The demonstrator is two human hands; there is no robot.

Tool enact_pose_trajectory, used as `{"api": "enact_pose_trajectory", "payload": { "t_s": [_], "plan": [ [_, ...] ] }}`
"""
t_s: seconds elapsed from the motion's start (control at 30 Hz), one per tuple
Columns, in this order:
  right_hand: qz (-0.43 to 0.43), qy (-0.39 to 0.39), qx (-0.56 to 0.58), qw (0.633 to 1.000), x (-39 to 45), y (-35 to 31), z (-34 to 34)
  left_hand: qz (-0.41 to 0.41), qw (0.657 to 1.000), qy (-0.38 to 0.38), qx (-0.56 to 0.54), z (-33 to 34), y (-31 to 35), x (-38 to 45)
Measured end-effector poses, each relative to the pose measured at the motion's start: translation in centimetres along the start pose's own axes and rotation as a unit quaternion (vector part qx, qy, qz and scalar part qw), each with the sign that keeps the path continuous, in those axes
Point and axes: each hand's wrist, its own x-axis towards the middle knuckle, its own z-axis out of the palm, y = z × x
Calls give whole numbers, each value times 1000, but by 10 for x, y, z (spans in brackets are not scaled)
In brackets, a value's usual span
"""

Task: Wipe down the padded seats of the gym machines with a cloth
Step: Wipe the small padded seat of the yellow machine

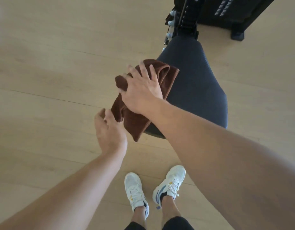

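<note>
One brown cloth [161,73], one padded seat [196,83], two hands, two white shoes [168,183]

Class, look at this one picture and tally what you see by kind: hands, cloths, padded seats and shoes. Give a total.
Hands: 2, left hand and right hand
Cloths: 1, brown cloth
Padded seats: 1, dark seat
Shoes: 2, white shoes
Total: 6

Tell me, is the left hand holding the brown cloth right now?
No, the left hand hangs loosely curled beside the brown cloth, while the right hand presses it on the padded seat.
</note>
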Motion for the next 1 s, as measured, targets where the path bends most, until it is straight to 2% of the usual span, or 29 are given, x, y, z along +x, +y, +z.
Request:
{"api": "enact_pose_trajectory", "payload": {
  "t_s": [0.07, 0.2, 0.33, 0.47, 0.63, 0.77, 0.93, 1.0],
  "plan": [
    [26, 4, 17, 1000, 20, 10, -7, 40, 999, 5, 5, 3, 17, -1],
    [40, 11, 58, 997, 10, 20, -15, 76, 995, -62, -8, 11, 41, -4],
    [4, -6, 110, 994, -53, 13, -19, 57, 997, -36, -49, 10, 36, -12],
    [-9, -32, 41, 999, -86, 18, -9, 2, 997, -69, -35, -4, 19, -28],
    [-8, -22, 24, 999, -39, 33, -7, 10, 988, -150, 33, 8, 41, 0],
    [-5, -32, 4, 999, 17, 61, -30, 23, 971, -206, 116, 38, 77, 41],
    [-4, -76, -135, 988, 79, 100, -69, 64, 958, -231, 155, 78, 109, 57],
    [-5, -82, -161, 984, 90, 111, -75, 88, 942, -265, 187, 87, 112, 56]
  ]
}}
